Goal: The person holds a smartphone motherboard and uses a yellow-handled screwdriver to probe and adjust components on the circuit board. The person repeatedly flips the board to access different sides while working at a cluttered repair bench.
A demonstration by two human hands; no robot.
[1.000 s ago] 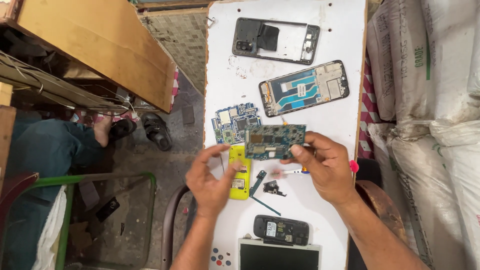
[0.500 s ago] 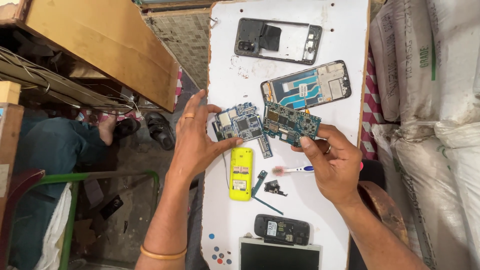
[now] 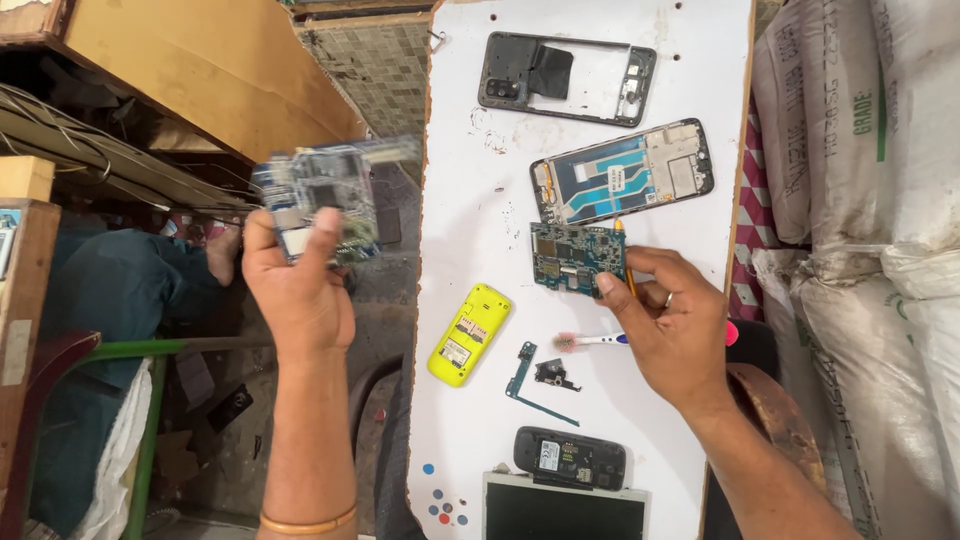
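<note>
My left hand is raised off to the left of the white board and grips a blue circuit board, which is blurred. My right hand pinches a second, dark blue-green circuit board over the white board, with a thin yellow-handled tool held alongside it. A toothbrush with a white and blue handle lies just under that hand. A yellow phone part rests face down between my two hands.
On the white board lie an empty black phone frame, a phone chassis with blue ribbons, small loose parts, a dark keypad phone and a screen. White sacks stand at the right. A wooden bench is at the left.
My left hand picked up the lighter blue circuit board from the white board and carried it up and to the left. My right hand kept the other board, lowering it slightly.
</note>
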